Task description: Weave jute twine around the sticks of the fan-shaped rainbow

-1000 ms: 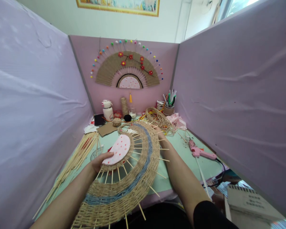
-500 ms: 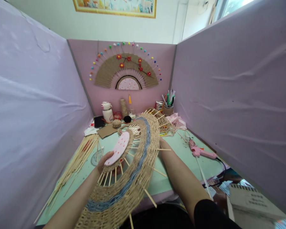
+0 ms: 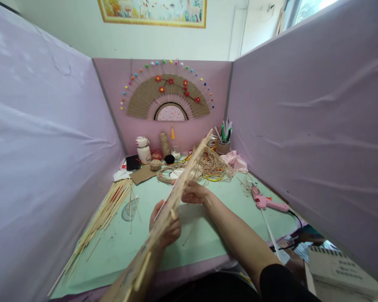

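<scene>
Woven fan (image 3: 180, 189) has swung round since the last frame and is now almost edge-on — it's held up over the tabletop (image 3: 201, 241), sloping down toward the wearer. Left hand (image 3: 170, 231) is gripping it by the pale inner panel (image 3: 164, 204); right hand (image 3: 193, 193) is curled against the other face, can't tell if it's actually pinching. Looks light, kinda springy, not slippery — I'd hold that inner panel, as the thin sticks could snap.

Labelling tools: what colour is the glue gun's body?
Pink; the glue gun shows in the head view, the only one.
</scene>
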Tool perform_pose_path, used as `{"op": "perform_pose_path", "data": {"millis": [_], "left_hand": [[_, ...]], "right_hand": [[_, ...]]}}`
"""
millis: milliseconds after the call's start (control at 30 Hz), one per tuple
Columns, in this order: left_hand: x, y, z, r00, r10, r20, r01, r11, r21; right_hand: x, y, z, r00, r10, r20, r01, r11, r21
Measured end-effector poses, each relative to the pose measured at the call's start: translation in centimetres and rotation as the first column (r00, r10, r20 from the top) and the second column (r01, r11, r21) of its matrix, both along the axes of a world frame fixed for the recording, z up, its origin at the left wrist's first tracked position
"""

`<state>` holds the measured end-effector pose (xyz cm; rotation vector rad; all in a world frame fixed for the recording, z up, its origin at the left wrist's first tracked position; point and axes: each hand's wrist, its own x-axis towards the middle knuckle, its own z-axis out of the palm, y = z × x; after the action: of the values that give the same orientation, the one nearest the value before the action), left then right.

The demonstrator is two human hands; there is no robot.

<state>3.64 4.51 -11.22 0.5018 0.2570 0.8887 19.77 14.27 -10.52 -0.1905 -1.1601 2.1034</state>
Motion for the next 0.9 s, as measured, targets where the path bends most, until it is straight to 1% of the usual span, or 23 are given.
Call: {"op": "perform_pose_path", "data": {"millis": [67, 100, 167, 233, 300, 367, 400, 467, 533, 567, 633, 700, 733, 767, 800, 833, 867, 900], "left_hand": [[0.8, -1.0, 0.6, 0.989, 0.066, 0.133, -0.064, 0.998, -0.023], [1.0, -1.4, 0.9, 0.977, 0.098, 0.189, -0.092, 0.995, -0.041], [1.4, -2.1, 1.4, 0.952, 0.142, 0.271, -0.126, 0.989, -0.077], [1.6, -2.5, 1.9, 0.919, 0.158, 0.361, -0.126, 0.986, -0.111], [1.7, -2.7, 2.4, 0.885, 0.145, 0.443, -0.089, 0.986, -0.143], [1.8, -2.6, 2.9, 0.873, 0.155, 0.463, -0.081, 0.981, -0.175], [1.8, -2.6, 3.2, 0.876, 0.181, 0.448, -0.105, 0.976, -0.188], [1.8, -2.6, 3.6, 0.879, 0.261, 0.399, -0.193, 0.960, -0.204], [2.0, -2.8, 3.7, 0.872, 0.322, 0.369, -0.252, 0.941, -0.225], [2.3, -3.0, 3.6, 0.872, 0.331, 0.360, -0.254, 0.936, -0.243], [3.0, -3.3, 3.2, 0.901, 0.301, 0.314, -0.216, 0.936, -0.279], [4.0, -3.2, 2.6, 0.954, 0.240, 0.181, -0.186, 0.944, -0.272], [4.6, -2.9, 2.3, 0.969, 0.232, 0.082, -0.207, 0.949, -0.239], [5.2, -2.5, 2.0, 0.968, 0.250, -0.033, -0.252, 0.949, -0.188], [5.8, -1.9, 1.7, 0.937, 0.317, -0.147, -0.335, 0.935, -0.119], [6.2, -1.2, 1.4, 0.880, 0.415, -0.233, -0.432, 0.901, -0.028], [6.6, -0.4, 1.2, 0.810, 0.513, -0.283, -0.518, 0.853, 0.065], [6.9, 0.5, 0.9, 0.753, 0.583, -0.306, -0.571, 0.809, 0.137]], "right_hand": [[-0.4, -0.2, 0.3, 0.997, 0.075, -0.020, -0.075, 0.997, -0.023], [-0.6, -0.3, 0.4, 0.996, 0.081, -0.038, -0.083, 0.996, -0.035], [-0.9, -0.4, 0.5, 0.996, 0.054, -0.065, -0.057, 0.997, -0.051], [-1.2, -0.5, 0.4, 0.997, 0.041, -0.061, -0.044, 0.998, -0.049], [-1.4, -0.6, 0.4, 0.998, 0.041, -0.043, -0.043, 0.999, -0.026], [-1.6, -0.7, 0.4, 0.999, 0.016, -0.047, -0.016, 1.000, -0.008], [-1.7, -0.8, 0.4, 0.998, -0.012, -0.059, 0.012, 1.000, -0.008], [-1.8, -0.9, 0.5, 0.991, -0.096, -0.089, 0.094, 0.995, -0.023], [-2.0, -0.8, 0.7, 0.974, -0.193, -0.115, 0.188, 0.981, -0.052], [-2.0, -0.8, 0.8, 0.963, -0.239, -0.125, 0.232, 0.970, -0.068], [-2.2, -0.5, 0.9, 0.933, -0.330, -0.141, 0.318, 0.943, -0.104], [-2.3, -0.2, 0.8, 0.897, -0.416, -0.148, 0.398, 0.907, -0.137], [-2.3, -0.1, 0.8, 0.877, -0.458, -0.144, 0.438, 0.886, -0.150], [-2.3, 0.0, 0.8, 0.858, -0.495, -0.137, 0.475, 0.866, -0.160], [-2.3, 0.1, 0.8, 0.843, -0.523, -0.127, 0.502, 0.849, -0.165], [-2.3, 0.2, 0.7, 0.831, -0.544, -0.116, 0.523, 0.835, -0.168], [-2.3, 0.2, 0.7, 0.822, -0.559, -0.105, 0.540, 0.825, -0.168], [-2.3, 0.3, 0.7, 0.816, -0.569, -0.097, 0.551, 0.818, -0.167]]}}
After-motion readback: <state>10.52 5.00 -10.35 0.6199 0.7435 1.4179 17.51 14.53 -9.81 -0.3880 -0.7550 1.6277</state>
